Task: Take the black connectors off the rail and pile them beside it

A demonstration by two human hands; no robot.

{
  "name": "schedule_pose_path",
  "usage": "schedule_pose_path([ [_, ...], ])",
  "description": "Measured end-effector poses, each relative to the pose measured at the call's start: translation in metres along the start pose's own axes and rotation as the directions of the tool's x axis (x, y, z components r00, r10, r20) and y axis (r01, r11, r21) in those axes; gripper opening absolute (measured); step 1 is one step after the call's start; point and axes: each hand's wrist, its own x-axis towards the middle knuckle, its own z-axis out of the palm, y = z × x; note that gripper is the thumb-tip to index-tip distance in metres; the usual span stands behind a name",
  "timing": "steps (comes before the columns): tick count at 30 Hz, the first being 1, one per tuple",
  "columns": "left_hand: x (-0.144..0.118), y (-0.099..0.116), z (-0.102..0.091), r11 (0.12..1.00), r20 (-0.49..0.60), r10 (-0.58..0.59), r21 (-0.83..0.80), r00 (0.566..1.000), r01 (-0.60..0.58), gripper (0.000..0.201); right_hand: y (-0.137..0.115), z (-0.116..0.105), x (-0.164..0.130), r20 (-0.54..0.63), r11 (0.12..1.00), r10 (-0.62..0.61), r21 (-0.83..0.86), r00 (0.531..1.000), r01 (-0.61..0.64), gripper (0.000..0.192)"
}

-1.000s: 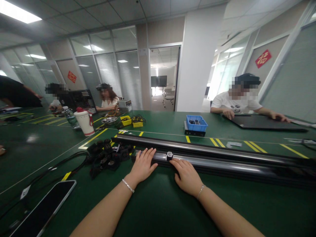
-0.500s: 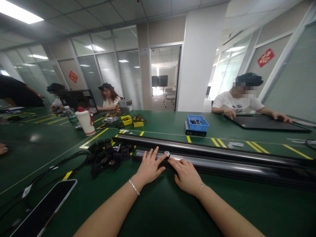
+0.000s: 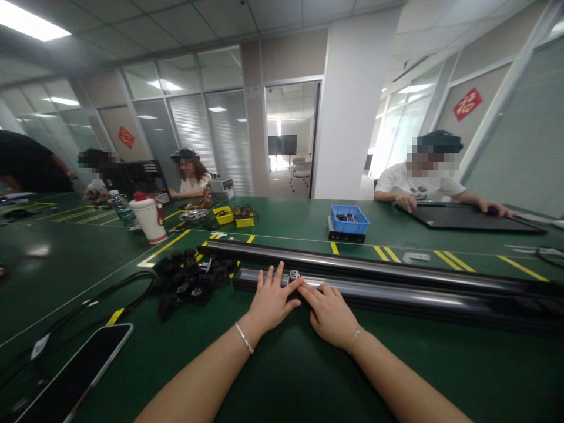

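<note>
Both hands on the near long black-and-silver metal rail (image 3: 396, 292), lying lengthwise across the green table (image 3: 282, 376), just in front of a second, matching dark rail (image 3: 352, 265).

Left hand (image 3: 272, 301): fingers spread flat on the rail's left end, index tip up against the small black-and-white slider clip (image 3: 294, 274) sitting on the rail top. Right hand (image 3: 331, 311): palm down, fingers extended, tips meeting the clip from the other side. Neither hand grips anything; both press and steady.

Step, as I read it: seating or positioning the clip on the rail. Next move likely calls for fine fingertip pressure along the rail axis, rail held from sliding.

Pile of small black plastic parts (image 3: 189, 281) sits near the rail's left end. Black phone (image 3: 74, 376) lies at near left.
</note>
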Motion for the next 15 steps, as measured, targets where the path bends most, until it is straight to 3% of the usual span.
schedule_pose_path([
  [15,-0.0029,0.0058,0.0041,0.998,-0.033,0.018,0.061,0.999,-0.016,0.052,0.0031,0.0052,-0.0037,-0.069,0.999,0.01,0.049,0.998,-0.006,0.055],
])
